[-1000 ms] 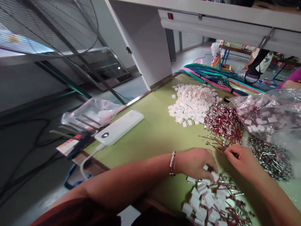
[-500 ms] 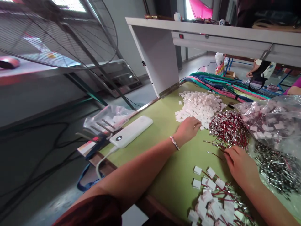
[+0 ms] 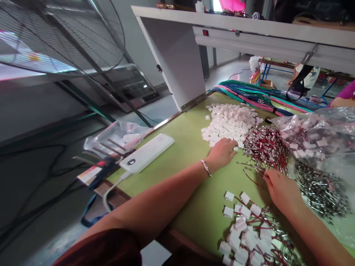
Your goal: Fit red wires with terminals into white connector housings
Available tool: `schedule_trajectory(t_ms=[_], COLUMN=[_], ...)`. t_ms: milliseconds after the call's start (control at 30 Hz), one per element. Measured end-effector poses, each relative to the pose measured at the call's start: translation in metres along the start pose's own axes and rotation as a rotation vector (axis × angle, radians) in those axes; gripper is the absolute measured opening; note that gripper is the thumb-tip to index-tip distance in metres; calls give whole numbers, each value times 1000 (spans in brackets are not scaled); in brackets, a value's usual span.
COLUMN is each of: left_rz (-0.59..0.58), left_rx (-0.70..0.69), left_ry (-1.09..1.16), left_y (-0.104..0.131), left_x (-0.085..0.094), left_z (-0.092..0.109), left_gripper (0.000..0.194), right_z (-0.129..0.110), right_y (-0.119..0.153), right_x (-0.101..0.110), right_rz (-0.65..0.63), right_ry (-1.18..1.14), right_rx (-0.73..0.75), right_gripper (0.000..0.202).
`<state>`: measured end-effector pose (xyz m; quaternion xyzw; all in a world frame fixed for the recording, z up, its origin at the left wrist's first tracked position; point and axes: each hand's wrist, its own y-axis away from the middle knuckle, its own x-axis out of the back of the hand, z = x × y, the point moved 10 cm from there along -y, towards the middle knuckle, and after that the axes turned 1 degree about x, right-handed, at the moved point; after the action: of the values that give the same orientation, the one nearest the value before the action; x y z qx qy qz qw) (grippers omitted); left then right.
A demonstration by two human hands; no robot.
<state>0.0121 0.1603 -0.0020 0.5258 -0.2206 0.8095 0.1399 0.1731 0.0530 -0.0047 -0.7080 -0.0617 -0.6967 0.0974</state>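
On a green counter (image 3: 191,166), a left hand (image 3: 222,151) at the near edge of a pile of white connectors (image 3: 231,120), palm down, thumb and forefinger close together beside a small white piece; impossible to tell whether gripped or only touched. On the same wrist, a bracelet (image 3: 206,168). To the right, a right hand (image 3: 281,186) with thumb and forefinger pressed together, pinching loose red wires (image 3: 249,178) just in front of a heap of red wires (image 3: 266,147) with shiny tips. Nearer the front edge, a cluster of white connectors with red wires (image 3: 240,240), partly cut off by the frame. Beyond the right hand, a dark heap with metallic ends (image 3: 321,190) and a clear plastic bag (image 3: 318,136) of white pieces. Behind, coloured wire bundles (image 3: 249,94) across the counter. Well to the left, a white device (image 3: 151,151) with a cable.
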Motion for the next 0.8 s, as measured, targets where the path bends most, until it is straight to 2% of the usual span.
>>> schedule_trajectory(t_ms=[100, 167, 300, 367, 433, 533, 633, 700, 800], left_rz=[-19, -11, 132, 155, 103, -9, -32, 11, 125], left_rx=[-62, -71, -17, -70, -179, -275, -235, -200, -153], left_ry=[112, 176, 223, 203, 149, 56, 18, 45, 186], left_y=[4, 6, 7, 6, 5, 6, 5, 4, 6], left_x=[-3, 0, 22, 26, 18, -3, -11, -6, 14], left_z=[6, 6, -5, -1, 9, 19, 14, 11, 9], left_gripper=[16, 14, 18, 21, 26, 30, 27, 21, 17], right_z=[10, 12, 11, 8, 6, 10, 15, 15, 14], right_y=[2, 3, 6, 8, 8, 5, 1, 0, -1], right_x=[-4, -4, -4, -6, -6, -7, -6, -2, 3], right_rz=[-53, -42, -15, -32, -43, -59, -88, -88, -75], right_ry=[-20, -69, -169, -230, -316, -411, -518, -630, -781], right_rx=[-6, 38, 113, 146, 162, 107, 26, -11, -66], right_gripper=[19, 20, 31, 34, 34, 29, 21, 21, 23])
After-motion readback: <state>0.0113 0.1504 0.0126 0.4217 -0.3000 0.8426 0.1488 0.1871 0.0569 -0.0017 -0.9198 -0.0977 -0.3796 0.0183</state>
